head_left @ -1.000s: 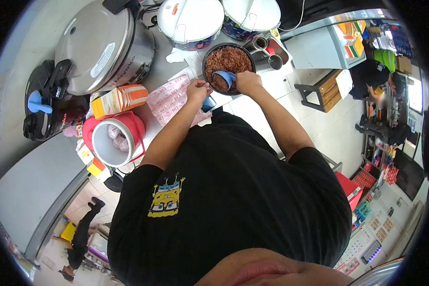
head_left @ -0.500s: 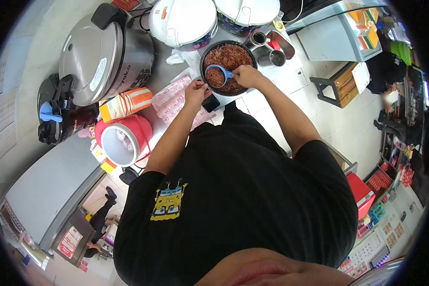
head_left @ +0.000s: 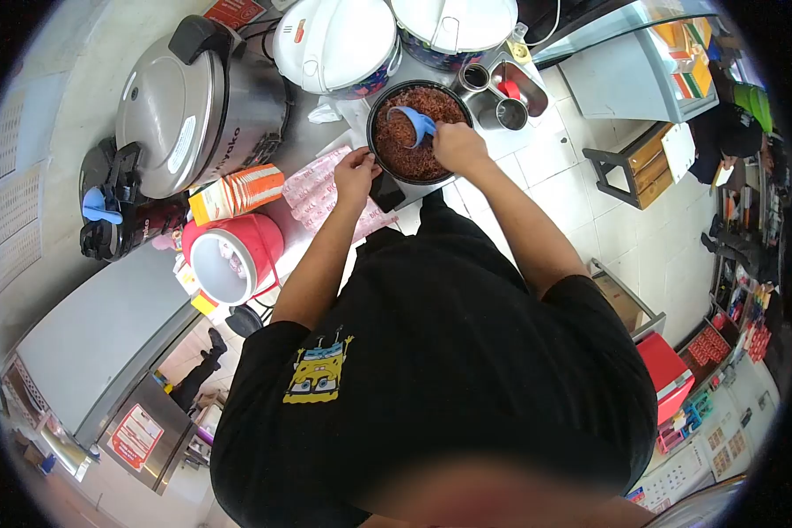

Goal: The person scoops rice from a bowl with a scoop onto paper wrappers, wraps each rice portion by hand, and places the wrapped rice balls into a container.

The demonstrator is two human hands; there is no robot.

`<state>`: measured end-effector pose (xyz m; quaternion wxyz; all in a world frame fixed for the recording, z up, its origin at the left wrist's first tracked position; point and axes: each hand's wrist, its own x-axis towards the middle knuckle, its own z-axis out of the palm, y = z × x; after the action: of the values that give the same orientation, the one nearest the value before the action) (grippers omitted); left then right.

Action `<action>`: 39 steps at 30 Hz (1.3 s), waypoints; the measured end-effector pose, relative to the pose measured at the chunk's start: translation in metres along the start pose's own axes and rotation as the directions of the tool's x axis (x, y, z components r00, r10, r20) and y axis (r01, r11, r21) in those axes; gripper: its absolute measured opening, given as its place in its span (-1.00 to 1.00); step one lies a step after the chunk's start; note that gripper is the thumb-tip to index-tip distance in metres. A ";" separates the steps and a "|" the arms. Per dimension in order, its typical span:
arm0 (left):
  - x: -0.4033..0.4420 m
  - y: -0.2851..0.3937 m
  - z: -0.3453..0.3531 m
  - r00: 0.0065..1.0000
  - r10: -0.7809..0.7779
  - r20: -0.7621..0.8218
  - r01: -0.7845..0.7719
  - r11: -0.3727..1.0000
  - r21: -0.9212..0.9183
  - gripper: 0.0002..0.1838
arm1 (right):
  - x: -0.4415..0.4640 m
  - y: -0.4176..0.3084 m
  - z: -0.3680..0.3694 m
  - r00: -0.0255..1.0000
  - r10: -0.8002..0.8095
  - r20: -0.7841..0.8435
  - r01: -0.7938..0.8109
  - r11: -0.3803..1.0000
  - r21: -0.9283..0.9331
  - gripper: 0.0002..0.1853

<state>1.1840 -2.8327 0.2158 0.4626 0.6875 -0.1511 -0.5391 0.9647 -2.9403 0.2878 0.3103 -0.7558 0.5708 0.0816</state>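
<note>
Our right hand [head_left: 456, 148] is wrapped round the handle of a blue plastic scoop [head_left: 421, 126], whose cup sits amid the reddish-brown cooked grains [head_left: 433, 104] inside a round black bowl [head_left: 418, 181]. Our left hand [head_left: 355, 172] has its fingertips drawn close together at the bowl's left rim; we cannot tell whether they pinch it.

The bowl stands near our side of the grey worktop [head_left: 304, 141], its closest rim by the worktop's edge. Just below the left hand, a flat black rectangular object [head_left: 387, 191] lies beside a pink printed paper sheet [head_left: 312, 189].

Room about the bowl is tight on two sides. Beyond it stand two white-lidded pots [head_left: 334, 42] with patterned sides, and just right of its rim are two cylindrical metal cups [head_left: 506, 115] with a steel tray [head_left: 530, 90] behind them. To the left, a narrow strip of grey surface runs past a crumpled white tissue [head_left: 324, 112] toward the big silver cooker [head_left: 242, 119]. Past our right forearm, over the white tiled floor [head_left: 550, 180], we have open space.
</note>
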 end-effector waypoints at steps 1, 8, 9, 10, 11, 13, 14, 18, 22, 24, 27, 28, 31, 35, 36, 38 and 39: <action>0.002 0.002 0.000 0.999 -0.033 -0.006 0.033 0.999 -0.004 -0.72 | -0.003 -0.011 -0.002 1.000 -0.001 -0.004 0.001 1.000 -0.002 -0.69; 0.007 0.001 -0.001 0.996 -0.078 -0.037 0.078 0.997 -0.014 -0.77 | -0.020 -0.047 0.045 0.995 -0.083 -0.060 0.071 0.982 -0.174 -0.67; 0.006 0.006 0.001 0.996 -0.077 -0.039 0.076 0.997 -0.017 -0.77 | -0.023 -0.047 0.053 0.992 -0.101 -0.081 0.085 0.980 -0.181 -0.69; 0.004 0.010 0.004 0.995 -0.086 -0.051 0.086 0.996 0.000 -0.81 | -0.026 -0.045 0.062 0.994 -0.093 -0.064 0.080 0.981 -0.175 -0.69; 0.003 0.009 0.003 0.993 -0.096 -0.065 0.097 0.995 0.017 -0.85 | -0.030 -0.045 0.068 0.994 -0.095 -0.059 0.084 0.980 -0.178 -0.69; 0.009 0.001 0.002 0.993 -0.093 -0.067 0.093 0.996 -0.001 -0.85 | -0.035 -0.043 0.078 0.998 -0.040 -0.045 0.037 0.998 -0.059 -0.67; 0.009 0.001 0.003 0.994 -0.087 -0.065 0.086 0.996 -0.015 -0.85 | -0.037 -0.044 0.081 0.998 -0.044 -0.043 0.041 0.997 -0.063 -0.67; 0.007 -0.001 0.005 0.991 -0.091 -0.098 0.088 0.995 -0.037 -0.86 | -0.039 -0.046 0.075 0.999 -0.038 -0.028 0.038 0.999 -0.013 -0.63; 0.007 0.001 0.003 0.990 -0.115 -0.085 0.112 0.993 -0.038 -0.83 | -0.012 -0.007 0.086 0.998 -0.041 -0.056 0.050 0.984 0.172 -0.65; 0.006 -0.004 0.000 0.990 -0.120 -0.079 0.119 0.993 -0.026 -0.82 | -0.009 0.007 0.074 0.998 -0.059 -0.030 0.064 0.966 0.250 -0.68; -0.018 -0.009 -0.013 0.992 0.000 -0.124 0.011 0.996 0.090 -0.78 | -0.006 0.028 0.066 0.996 -0.079 -0.036 0.087 0.918 0.386 -0.68; -0.034 -0.009 -0.025 0.988 0.052 -0.148 -0.010 0.963 0.271 -0.76 | -0.006 0.034 0.062 0.998 -0.049 0.049 0.024 0.903 0.430 -0.68; -0.028 -0.117 -0.110 0.965 0.261 -0.012 -0.180 0.696 0.695 -0.65 | -0.012 0.048 0.052 0.986 -0.014 0.169 -0.080 0.840 0.537 -0.66; -0.055 -0.116 -0.170 0.964 0.267 -0.019 -0.079 0.352 0.933 -0.54 | -0.042 0.049 0.030 0.956 0.103 0.274 -0.263 0.716 0.647 -0.62; -0.049 -0.117 -0.182 0.963 0.271 -0.012 -0.089 0.358 0.929 -0.54 | -0.047 0.049 0.028 0.960 0.102 0.262 -0.257 0.700 0.667 -0.62; -0.033 -0.121 -0.201 0.888 0.460 -0.030 -0.122 0.296 0.947 -0.36 | -0.064 0.039 0.022 0.959 0.102 0.265 -0.263 0.675 0.690 -0.61; -0.026 -0.115 -0.202 0.886 0.463 -0.031 -0.126 0.305 0.944 -0.36 | -0.072 0.032 0.020 0.960 0.104 0.259 -0.259 0.682 0.684 -0.61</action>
<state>1.3187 -2.6578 0.1379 0.1051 0.8576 -0.4795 -0.1537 0.9154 -2.8754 0.2941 0.6239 -0.5041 0.5958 -0.0396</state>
